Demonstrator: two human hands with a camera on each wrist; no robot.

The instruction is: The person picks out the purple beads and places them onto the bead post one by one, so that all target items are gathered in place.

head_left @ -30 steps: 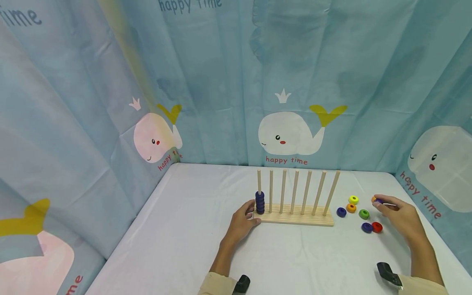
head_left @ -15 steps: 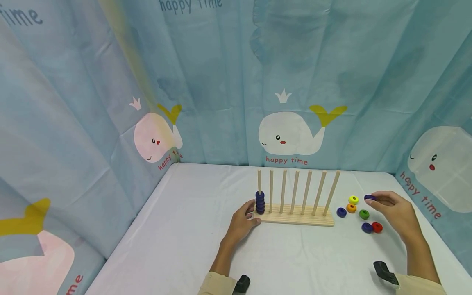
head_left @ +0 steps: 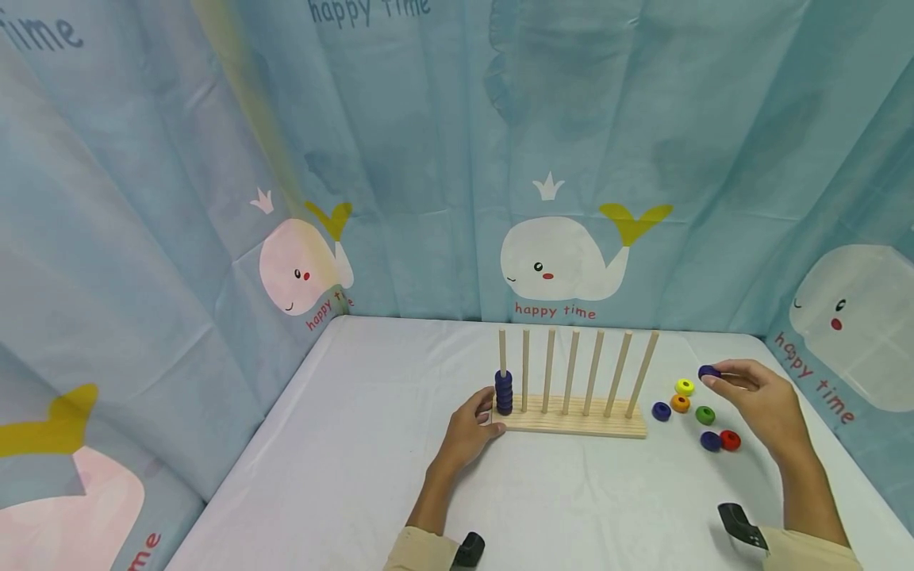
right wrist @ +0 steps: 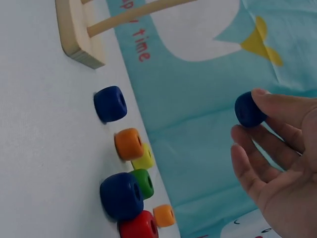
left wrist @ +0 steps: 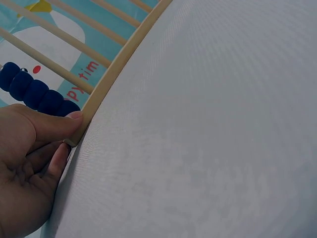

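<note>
While the left hand (head_left: 466, 434) grips the left end of the wooden rack (head_left: 571, 427), its leftmost peg (head_left: 502, 351) stacked with blue beads (head_left: 503, 393), the right hand (head_left: 767, 402) pinches a single blue bead (head_left: 708, 372) between its fingers, raised above the white surface (head_left: 571, 500), before a whale-print curtain (head_left: 428, 262).

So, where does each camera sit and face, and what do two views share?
Head: on the head, facing forward and down at the peg rack; left hand, right hand, sleeves show.
Left wrist: on that wrist, facing peg rack and white cloth; left hand shows.
Right wrist: on that wrist, facing a blue bead; right hand shows.
Wrist views share the peg rack.
</note>
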